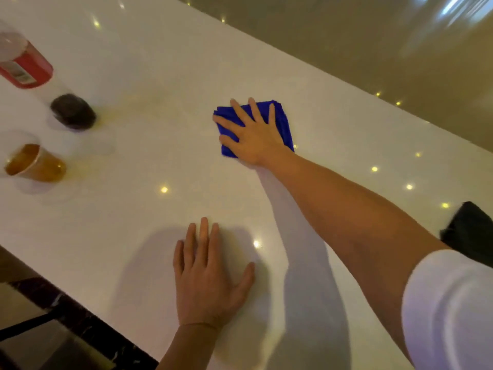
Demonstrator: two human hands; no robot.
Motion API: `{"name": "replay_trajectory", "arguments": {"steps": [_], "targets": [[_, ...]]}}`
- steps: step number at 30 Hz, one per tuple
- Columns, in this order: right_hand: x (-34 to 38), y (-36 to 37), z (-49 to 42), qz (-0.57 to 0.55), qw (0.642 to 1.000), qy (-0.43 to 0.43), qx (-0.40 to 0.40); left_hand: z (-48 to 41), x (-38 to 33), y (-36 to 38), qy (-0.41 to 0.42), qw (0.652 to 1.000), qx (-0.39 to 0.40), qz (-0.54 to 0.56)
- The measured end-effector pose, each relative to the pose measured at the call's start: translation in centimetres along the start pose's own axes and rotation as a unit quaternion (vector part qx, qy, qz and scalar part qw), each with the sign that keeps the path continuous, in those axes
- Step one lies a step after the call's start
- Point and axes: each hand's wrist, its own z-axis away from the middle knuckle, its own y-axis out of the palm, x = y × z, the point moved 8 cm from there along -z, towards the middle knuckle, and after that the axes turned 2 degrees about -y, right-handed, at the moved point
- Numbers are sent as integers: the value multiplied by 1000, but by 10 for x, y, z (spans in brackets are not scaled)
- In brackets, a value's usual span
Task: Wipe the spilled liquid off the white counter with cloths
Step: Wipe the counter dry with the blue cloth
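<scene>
So the white table (160, 62) takes up pretty much the whole view, running diagonally. Its far edge cuts from top middle down to the right, with shiny beige floor (346, 36) past it. The top is glossy, so little ceiling-light reflections are dotted all over it.

The right arm reaches in from the lower right, with a white sleeve (448, 303) bunched at the upper arm. The left hand (208, 284) lies flat on the bare table closer to the near edge, palm down, with the fingers straight and close together and the thumb out to the side. It's holding nothing.

The right hand (253, 134) is further out, toward the far edge. It's spread open and pressing flat on top of a folded blue cloth (284, 126). The fingers are fanned out over it, not curled round it. The cloth lies flat on the table and sticks out around the fingertips and on the far side of the hand.

Over at the left end there's a clear bottle (26, 65) with a red label and something dark at the bottom. Just beside it stands a clear cup (37, 164) with amber liquid in it.

The spill (125, 105) is a faint yellowish smear on the table next to the bottle's base, well apart from the cloth. There's another yellowish tint right by the cup.

A black thing (469, 228) pokes in at the right edge; can't tell what it is.
</scene>
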Motion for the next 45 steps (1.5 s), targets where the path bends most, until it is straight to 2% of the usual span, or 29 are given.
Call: {"name": "replay_trajectory", "arguments": {"steps": [3,6,8,10,12,13,14,16,18,23,26,30,34,36,38,40,41,42,44,45], "targets": [[8,5,30,39,999,33,-5,0,2,0,-11,1000,-5,3],[27,30,145,9,998,52,-16,11,-1,-10,10,998,-11,60],[30,64,231,-44,994,100,25,0,-3,5,-18,998,24,59],[61,97,327,-71,988,122,65,-7,10,12,-42,998,40,8],[95,119,378,-89,986,98,103,-26,28,24,-67,992,84,-70],[106,130,384,-58,987,74,133,-32,35,28,-73,987,104,-101],[109,134,392,-43,990,59,123,-27,39,33,-75,984,116,-110],[91,146,355,-84,991,60,83,-46,46,52,-59,983,109,-138],[66,123,301,-50,996,44,53,-55,48,46,-76,983,105,-129],[-1,37,106,-43,990,127,-34,-63,41,14,-68,990,65,-110],[-17,4,28,-31,989,145,-20,-44,36,5,-72,991,63,-90],[-15,3,8,-11,993,121,-1,-18,35,7,-97,989,74,-89],[16,19,83,-19,995,97,-12,-19,38,5,-74,992,67,-77],[63,35,175,-59,996,68,-23,-12,37,-3,-69,995,59,-42],[120,63,291,-94,994,57,16,-3,36,-13,-69,997,39,8],[154,80,378,-82,993,61,65,7,31,-21,-67,996,56,26],[156,92,388,-85,989,54,109,2,30,-17,-70,994,77,28],[157,95,396,-88,987,53,120,6,28,-18,-69,993,94,28],[146,81,394,-146,979,88,116,18,15,-22,-42,993,101,41],[135,72,390,-188,969,133,93,27,7,-26,-27,994,91,52]]}}
